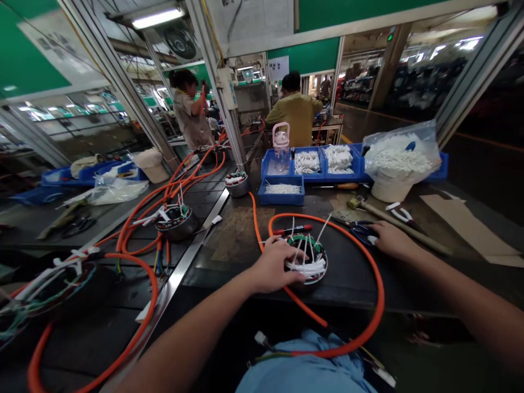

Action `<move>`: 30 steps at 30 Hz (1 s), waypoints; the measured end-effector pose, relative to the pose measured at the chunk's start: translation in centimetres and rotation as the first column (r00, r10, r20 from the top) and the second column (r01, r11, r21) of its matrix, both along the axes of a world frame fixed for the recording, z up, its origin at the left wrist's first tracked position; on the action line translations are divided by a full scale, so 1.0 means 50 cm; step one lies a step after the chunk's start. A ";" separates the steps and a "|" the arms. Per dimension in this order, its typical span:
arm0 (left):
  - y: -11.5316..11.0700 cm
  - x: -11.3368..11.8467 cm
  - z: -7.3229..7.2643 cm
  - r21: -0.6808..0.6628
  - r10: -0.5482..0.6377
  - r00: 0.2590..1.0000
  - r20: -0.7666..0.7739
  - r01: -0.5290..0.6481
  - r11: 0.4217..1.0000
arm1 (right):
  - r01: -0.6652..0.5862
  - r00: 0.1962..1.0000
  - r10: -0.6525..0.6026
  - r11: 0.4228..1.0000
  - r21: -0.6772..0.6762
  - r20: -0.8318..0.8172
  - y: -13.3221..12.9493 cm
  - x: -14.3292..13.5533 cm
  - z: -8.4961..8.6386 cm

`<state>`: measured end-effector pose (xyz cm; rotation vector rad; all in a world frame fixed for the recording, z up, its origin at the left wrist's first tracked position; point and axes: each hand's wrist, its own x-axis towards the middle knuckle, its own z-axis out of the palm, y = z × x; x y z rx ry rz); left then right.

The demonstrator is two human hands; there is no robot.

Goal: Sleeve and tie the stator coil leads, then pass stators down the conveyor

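Note:
My left hand (276,264) rests on a round motor stator (324,261), with fingers and thumb gripping the white sleeved wires (308,268) at its near side. Thin white cable ties (314,246) stand up from the stator's winding. To the right, my right hand (393,240) is curled over the dark blue handles of a pair of pliers (361,231) lying on the bench; its fingers are partly hidden. An orange cable (379,284) loops around the stator and runs down over my lap. Behind the stator lies a red and black marker (292,230).
Blue bins (305,201) of white parts line the back, beside a bag-lined bucket (391,183). A hammer (401,225) and white-handled pliers (403,214) lie right. Along the left, a conveyor carries other stators (178,224) and orange cables. Two co-workers (297,114) are beyond.

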<state>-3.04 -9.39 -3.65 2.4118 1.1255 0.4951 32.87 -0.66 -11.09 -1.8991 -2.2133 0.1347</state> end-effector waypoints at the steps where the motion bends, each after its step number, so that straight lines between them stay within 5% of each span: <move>1: 0.008 -0.004 0.006 -0.015 -0.039 0.999 -0.014 0.039 0.999 | -0.014 1.000 0.015 1.000 -0.024 0.024 0.004 0.010 -0.004; 5: 0.025 -0.015 0.033 -0.055 -0.134 0.987 -0.084 0.130 0.990 | -0.007 0.995 0.012 0.999 -0.052 0.099 0.016 0.013 -0.005; 14: 0.007 -0.002 0.030 -0.053 -0.033 0.995 -0.093 0.028 0.998 | -0.012 0.996 0.022 0.995 -0.104 0.092 0.039 0.003 0.012; 25: 0.003 0.016 0.048 0.027 -0.064 0.973 -0.223 0.071 0.997 | 0.091 0.993 -0.107 0.951 -0.295 -0.040 -0.030 0.038 0.036; 30: 0.011 0.027 0.050 -0.026 -0.060 0.966 -0.253 0.055 0.998 | 0.006 0.999 -0.020 0.956 -0.292 -0.046 -0.066 0.043 0.032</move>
